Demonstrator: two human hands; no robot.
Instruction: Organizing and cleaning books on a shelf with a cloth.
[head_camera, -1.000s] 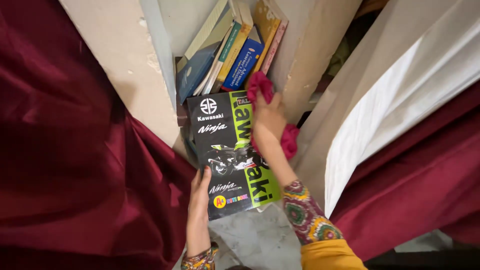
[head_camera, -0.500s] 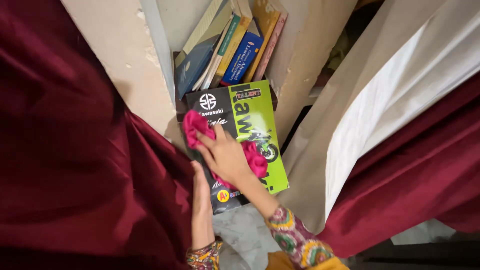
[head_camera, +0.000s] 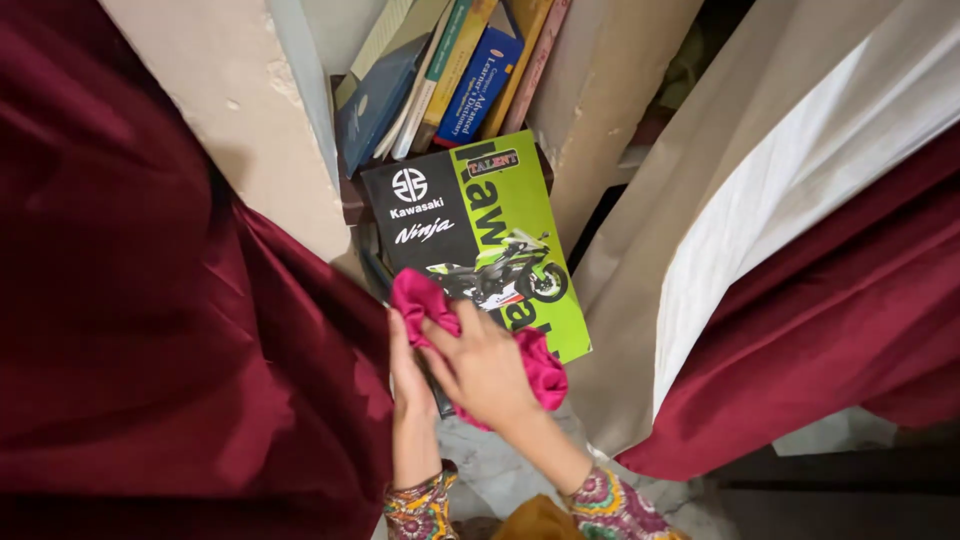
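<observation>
A view from above looks down into a narrow alcove shelf (head_camera: 300, 110) with pale, chipped plaster walls, framed on both sides by dark red curtains (head_camera: 150, 330).

A large notebook (head_camera: 470, 230) with a black and lime-green cover showing a motorcycle lies at the front edge of the shelf, tilted, its near end projecting over the edge toward the person.

The right hand (head_camera: 485, 372) lies palm down, fingers spread, pressing a crumpled pink cloth (head_camera: 540, 365) onto the near end of the cover. The cloth bunches out on both sides of the hand, one fold at the cover's near left corner and one at its near right edge.

The left hand (head_camera: 405, 355) is beside it, at the notebook's near left edge. It appears to steady the book, but the right hand and cloth hide its fingers, so its grip cannot be told. Both wrists show patterned sleeves.

Behind the notebook, toward the back of the shelf, a row of books (head_camera: 450, 80) leans to one side, spines facing out, among them blue and yellow ones.

The far part of the cover is exposed and looks clean and glossy. The wiping seems well along, with the near end under the cloth in hand and the leaning books apparently untouched.
</observation>
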